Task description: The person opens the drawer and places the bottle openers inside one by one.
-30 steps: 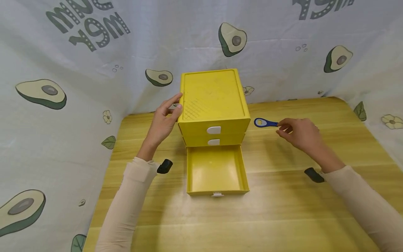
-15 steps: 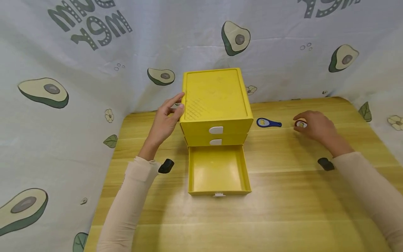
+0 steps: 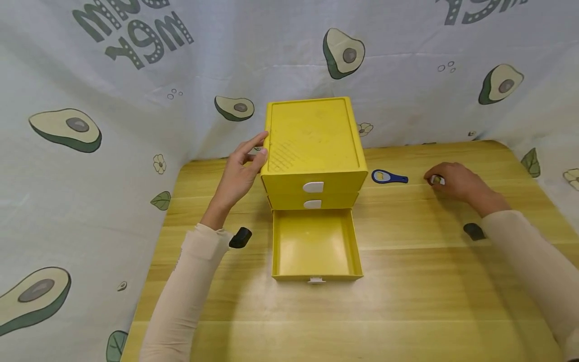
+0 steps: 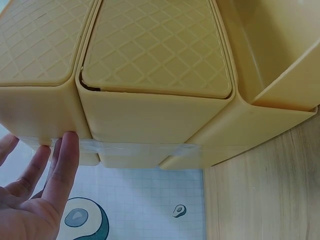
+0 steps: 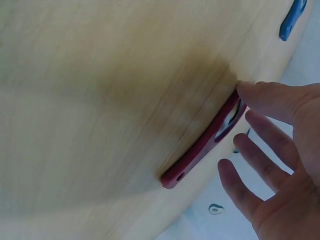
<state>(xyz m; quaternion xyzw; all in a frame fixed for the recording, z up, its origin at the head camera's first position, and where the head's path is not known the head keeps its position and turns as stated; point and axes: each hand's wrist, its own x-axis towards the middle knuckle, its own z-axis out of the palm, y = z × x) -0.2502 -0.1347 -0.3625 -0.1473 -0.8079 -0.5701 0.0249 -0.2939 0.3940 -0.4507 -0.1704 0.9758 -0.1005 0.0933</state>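
My left hand rests against the left side of a yellow three-drawer box, its fairly straight fingertips touching the wall in the left wrist view. The bottom drawer is pulled out and has nothing in it; the upper two are closed. At the right, my right hand pinches the head of a red bottle opener between thumb and a hidden index finger, the other fingers spread. Its handle, with a small hole at the end, slants over the tabletop. A blue bottle opener lies between box and right hand.
The wooden table carries the box near its back edge. A white avocado-print cloth hangs behind and along the left side. Clear tape runs across the box's side.
My right hand has let go of the blue bottle opener, moved right and taken hold of the red one, which has since tilted. My left hand stays at the box.
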